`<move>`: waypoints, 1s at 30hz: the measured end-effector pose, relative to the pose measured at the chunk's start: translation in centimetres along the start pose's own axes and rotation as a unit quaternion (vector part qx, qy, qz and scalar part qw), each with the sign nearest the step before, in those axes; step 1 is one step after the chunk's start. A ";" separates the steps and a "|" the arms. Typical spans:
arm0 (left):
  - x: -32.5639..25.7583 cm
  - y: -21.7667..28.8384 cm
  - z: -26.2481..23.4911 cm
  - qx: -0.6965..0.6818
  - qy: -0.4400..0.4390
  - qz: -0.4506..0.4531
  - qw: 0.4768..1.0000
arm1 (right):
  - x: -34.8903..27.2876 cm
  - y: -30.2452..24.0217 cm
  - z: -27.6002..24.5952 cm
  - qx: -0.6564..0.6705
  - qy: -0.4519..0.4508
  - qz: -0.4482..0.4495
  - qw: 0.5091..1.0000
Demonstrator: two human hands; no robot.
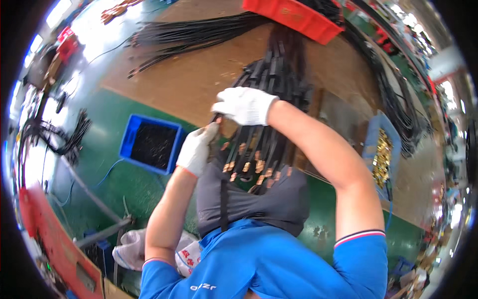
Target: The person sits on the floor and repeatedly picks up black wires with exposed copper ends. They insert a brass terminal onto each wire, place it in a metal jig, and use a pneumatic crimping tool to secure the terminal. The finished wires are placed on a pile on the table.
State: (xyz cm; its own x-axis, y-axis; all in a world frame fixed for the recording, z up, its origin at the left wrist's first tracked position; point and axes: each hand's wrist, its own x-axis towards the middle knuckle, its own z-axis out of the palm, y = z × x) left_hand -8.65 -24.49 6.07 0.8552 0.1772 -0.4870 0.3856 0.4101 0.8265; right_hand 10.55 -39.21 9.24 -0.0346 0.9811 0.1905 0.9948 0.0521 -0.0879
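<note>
1. Nearest, the person's lap in grey trousers (259,207) lies under many copper-coloured ends (259,165) of black cables; these ends are exposed, though whether each is finished cannot be told.
2. Just beyond, to the left, the left hand (195,149), gloved in white, appears to pinch a dark cable end (217,118) showing a little copper colour. This end, being handled singly, seems unfinished.
3. Left of that hand, a blue bin (127,139) holds many small black pieces; on the right, a light-blue bin (371,133) holds plenty of gold-coloured pieces. Judging by both, supplies are far from used up.
4. A little farther, the right hand (245,105), also gloved, meets the same cable end from above; whether its fingers grip cannot be told.
5. Beyond it, the cable bundle (269,74) runs back across the brown table (194,94).
6. Farthest, more loose cables (199,32) lie left of a red crate (289,20); their stage cannot be judged.
</note>
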 end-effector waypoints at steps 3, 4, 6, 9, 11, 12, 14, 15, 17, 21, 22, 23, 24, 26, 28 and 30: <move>0.0 -0.6 -0.2 -0.032 -0.010 -0.002 0.999 | 0.0 -0.6 -0.4 0.005 -0.012 0.022 1.000; -1.0 0.4 1.0 -0.022 0.019 -0.013 0.999 | -0.2 -0.8 -0.5 0.004 -0.007 0.022 1.000; -1.9 0.4 0.3 -0.030 0.003 -0.015 0.999 | 0.5 -1.0 -0.5 0.015 -0.007 0.015 1.000; -5.4 -0.3 -0.2 0.010 0.025 -0.039 0.999 | 0.4 -0.8 -0.2 0.028 -0.011 0.023 0.999; -7.1 -2.5 -3.0 0.065 0.128 -0.044 0.989 | 0.0 -0.1 1.1 0.034 0.024 0.011 0.999; -7.1 -3.1 -4.8 0.077 0.185 -0.030 0.979 | -0.1 0.0 1.2 0.028 0.032 0.016 0.999; -5.6 -2.8 -9.0 0.126 0.230 -0.006 0.965 | -0.2 0.3 1.2 0.023 0.028 0.031 0.999; -4.4 -2.7 -11.6 0.161 0.225 0.026 0.961 | -0.1 0.2 1.0 0.022 0.029 0.032 0.999; -1.8 -2.5 -16.7 0.157 0.225 0.039 0.961 | 0.8 -0.5 0.2 0.021 0.009 0.043 0.999; 0.0 -2.4 -20.3 0.480 0.364 0.150 0.784 | -0.5 -2.9 -5.0 -0.004 0.069 0.130 0.989; -0.1 -2.2 -18.5 0.408 0.340 0.173 0.829 | -2.1 -3.1 -6.2 0.002 0.106 0.183 0.977; -0.3 -2.2 -16.7 0.333 0.313 0.193 0.868 | -4.0 -3.2 -7.4 0.006 0.142 0.236 0.961; -0.8 -2.1 -14.8 0.251 0.291 0.211 0.899 | -5.8 -3.6 -8.7 0.041 0.177 0.302 0.936; -1.7 -1.8 -11.1 0.252 0.294 0.266 0.883 | -10.0 -4.2 -10.0 0.114 0.251 0.415 0.867; -2.4 -0.5 -6.9 0.264 0.298 0.328 0.857 | -14.2 -5.2 -9.6 0.146 0.297 0.491 0.806; -3.2 1.9 -2.4 0.329 0.287 0.368 0.821 | -16.5 -7.6 -8.5 0.130 0.290 0.534 0.784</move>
State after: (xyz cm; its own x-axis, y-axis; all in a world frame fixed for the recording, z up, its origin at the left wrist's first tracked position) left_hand -11.47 -22.13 8.49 0.7096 0.6302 0.3153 0.1036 -0.5359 0.8379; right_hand 4.41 -57.37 15.12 0.9285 0.2453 0.2787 0.3712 -0.6298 -0.6823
